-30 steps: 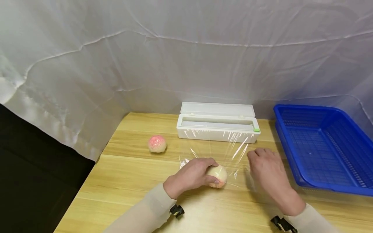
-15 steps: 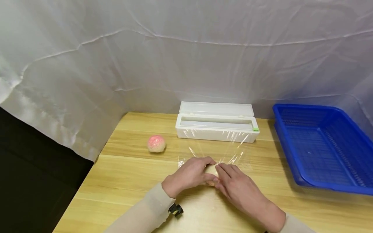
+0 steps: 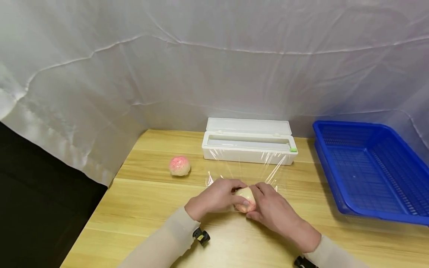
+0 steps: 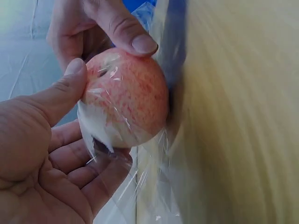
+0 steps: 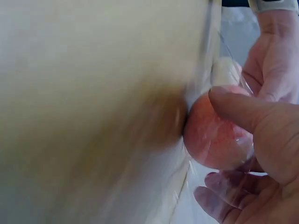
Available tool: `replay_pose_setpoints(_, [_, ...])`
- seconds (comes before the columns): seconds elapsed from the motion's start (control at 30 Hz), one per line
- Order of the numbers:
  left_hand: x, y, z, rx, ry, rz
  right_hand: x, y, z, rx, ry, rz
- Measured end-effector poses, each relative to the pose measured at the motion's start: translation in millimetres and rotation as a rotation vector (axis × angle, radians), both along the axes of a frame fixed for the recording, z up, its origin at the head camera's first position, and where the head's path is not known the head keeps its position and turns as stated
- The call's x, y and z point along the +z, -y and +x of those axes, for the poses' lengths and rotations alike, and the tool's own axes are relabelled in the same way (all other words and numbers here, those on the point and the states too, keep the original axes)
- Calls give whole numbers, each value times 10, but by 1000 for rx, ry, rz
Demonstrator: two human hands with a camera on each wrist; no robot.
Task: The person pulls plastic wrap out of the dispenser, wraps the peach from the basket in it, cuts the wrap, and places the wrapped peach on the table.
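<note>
Both hands hold a pale peach with pink blush (image 3: pixel 246 199) low over the table's middle. My left hand (image 3: pixel 214 198) grips its left side, the thumb lying on the skin near the stem dimple in the left wrist view. From the right, my right hand (image 3: pixel 278 212) grips it too, thumb pressed on the red side in the right wrist view. Clear cling film (image 4: pixel 156 186) clings in creases around part of the peach. The film's sheet stretches back to a white dispenser box (image 3: pixel 248 155), whose lid stands up. Some fingers are hidden behind the peach.
A second pink-topped peach (image 3: pixel 180 166) sits on the wooden table (image 3: pixel 140 208) to the left. At the right stands a blue plastic basket (image 3: pixel 330 182). A grey curtain (image 3: pixel 214 82) hangs behind the table.
My right hand has come left from beside the basket to the peach and now grips it. The peach has shifted slightly left and turned a little in my left hand.
</note>
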State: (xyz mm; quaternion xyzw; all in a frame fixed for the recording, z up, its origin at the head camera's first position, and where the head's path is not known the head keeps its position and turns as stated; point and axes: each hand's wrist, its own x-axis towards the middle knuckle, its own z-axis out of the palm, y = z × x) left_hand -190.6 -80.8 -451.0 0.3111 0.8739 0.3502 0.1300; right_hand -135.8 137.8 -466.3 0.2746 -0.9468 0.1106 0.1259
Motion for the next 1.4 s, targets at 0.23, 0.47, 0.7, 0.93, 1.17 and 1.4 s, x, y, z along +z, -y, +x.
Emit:
replay_pose_setpoints(0.23, [-45, 180, -91, -5, 31, -11, 68, -3, -147, 51, 139, -11])
replay_pose_setpoints(0.47, [84, 165, 61, 62, -308, -147, 191, -65, -253, 41, 314, -33])
replay_pose_setpoints(0.7, [-30, -43, 191, -124, -642, -227, 256, -106, -352, 58, 353, -10])
replay_pose_setpoints(0.93, [-118, -69, 72, -82, -504, -220, 238, -152, -495, 40, 500, -113])
replay_pose_setpoints(1.17, [-56, -106, -6, -108, -402, -207, 292, -256, -535, 31, 523, -155])
replay_pose_setpoints(1.4, [78, -104, -125, -103, -275, -261, 231, -117, -292, 32, 133, -132])
